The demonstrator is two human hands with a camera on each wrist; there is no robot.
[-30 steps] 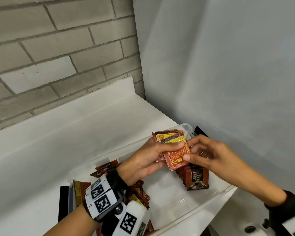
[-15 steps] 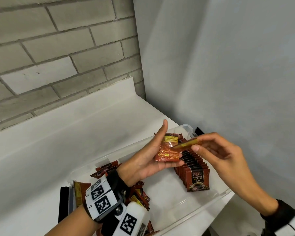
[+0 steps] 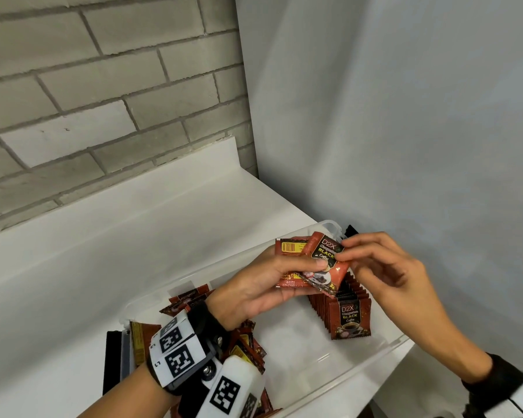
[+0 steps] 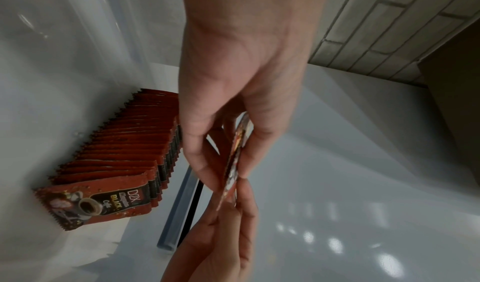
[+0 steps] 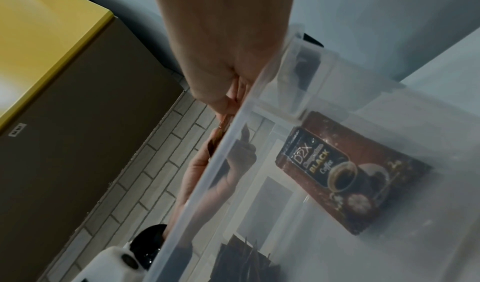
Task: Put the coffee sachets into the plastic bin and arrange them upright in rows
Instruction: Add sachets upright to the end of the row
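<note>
Grey brick wall point(image 3: 97, 86) and a plain pale wall meet in a corner behind a white countertop point(image 3: 133, 236), on which sits a clear rectangular plastic bin point(image 3: 384, 354). Against the bin's right end stands an upright row of red-brown foil coffee sachets point(image 3: 349, 318), fronts facing the person; a loose heap of the same sachets point(image 3: 245, 348) lies at the left end, partly hidden by the wrist rig.

My reading of the risks: the row has no support in front, so a clumsy insertion could tip the nearest sachet forward and the others after it. The foil looks slick, so the small stack in the left hand could fan out or slip while one is drawn off. A sachet placed back to front would spoil the row's uniform facing.

Above the bin, the left hand point(image 3: 254, 285) has its fingers curled under a thin stack of sachets point(image 3: 293, 267) with the thumb pressed on top. The right hand point(image 3: 384, 267) pinches the upper edge of the front sachet point(image 3: 326, 260) between thumb and forefinger; its other fingers are loosely bent and hold nothing.
</note>
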